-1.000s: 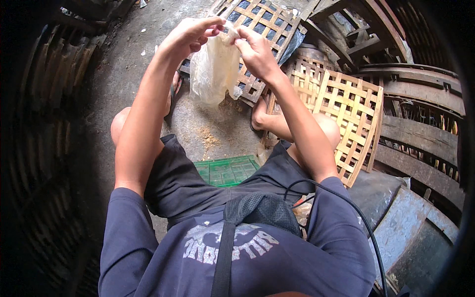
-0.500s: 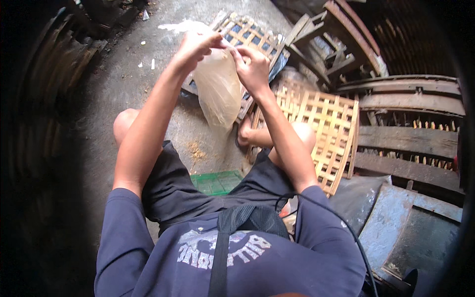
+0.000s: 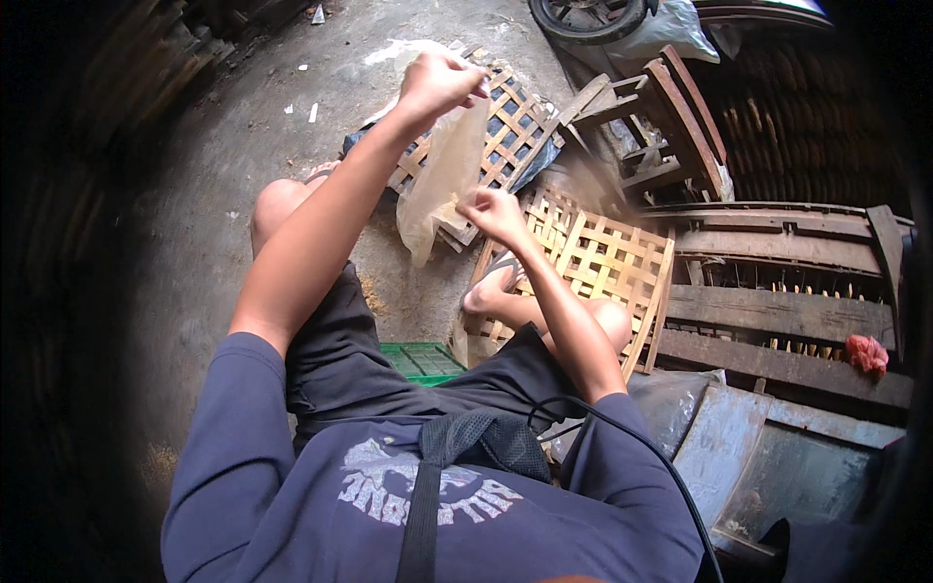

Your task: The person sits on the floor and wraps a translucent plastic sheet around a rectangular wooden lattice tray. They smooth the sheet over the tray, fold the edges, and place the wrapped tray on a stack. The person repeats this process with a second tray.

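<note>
My left hand (image 3: 442,85) is raised ahead of me, its fingers closed on the top of a cloudy, thin plastic bag (image 3: 442,175). The bag hangs down flat and narrow, with its lower corner dangling free. Lower and to the right is my right hand (image 3: 496,214), its fingers curled and pinched together beside the bag's right edge. What those fingertips hold, if anything, I cannot make out. Behind the bag lies a woven bamboo lattice panel (image 3: 515,121) over dark sheeting.
A second lattice panel (image 3: 617,262) lies by my right leg. A green plastic crate (image 3: 420,360) sits between my legs. Wooden frames (image 3: 671,126) and slatted boards (image 3: 777,311) stand on the right, with a red plastic bag (image 3: 866,356). A wheel (image 3: 593,19) is at the far edge.
My hands have moved apart: the left went up and right, the right came down toward me. The bag, fuller before, now hangs flatter from the left hand. The view has shifted.
</note>
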The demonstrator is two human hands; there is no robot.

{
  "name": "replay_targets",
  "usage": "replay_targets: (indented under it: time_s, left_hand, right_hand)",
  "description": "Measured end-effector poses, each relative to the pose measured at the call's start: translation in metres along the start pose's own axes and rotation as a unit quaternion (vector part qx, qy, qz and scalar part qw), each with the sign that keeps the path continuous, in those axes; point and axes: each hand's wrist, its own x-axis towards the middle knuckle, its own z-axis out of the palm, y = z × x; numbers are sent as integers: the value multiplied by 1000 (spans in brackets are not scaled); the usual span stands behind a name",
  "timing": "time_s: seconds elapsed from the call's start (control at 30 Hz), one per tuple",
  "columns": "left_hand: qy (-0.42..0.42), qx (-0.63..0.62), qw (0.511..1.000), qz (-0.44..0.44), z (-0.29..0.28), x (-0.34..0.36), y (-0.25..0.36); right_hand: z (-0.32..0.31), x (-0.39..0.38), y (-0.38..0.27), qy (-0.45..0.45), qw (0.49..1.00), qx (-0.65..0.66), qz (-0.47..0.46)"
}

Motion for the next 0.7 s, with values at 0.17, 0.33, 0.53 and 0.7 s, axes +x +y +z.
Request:
replay_targets:
  time_s: [0.17, 0.33, 0.53, 0.7]
  left_hand:
    - [-50, -39, 998, 9, 18, -5, -4]
    - [29, -117, 991, -50, -2, 5, 11]
    - [95, -164, 979, -77, -55, 48, -11]
    - [-63, -251, 962, -88, -41, 18, -30]
  right_hand:
    - [-47, 18, -65, 160, 966, 182, -87]
    - [-29, 35, -34, 63, 990, 87, -90]
    - [-3, 16, -12, -152, 969, -196, 16]
    - [-31, 35, -42, 82, 990, 87, -77]
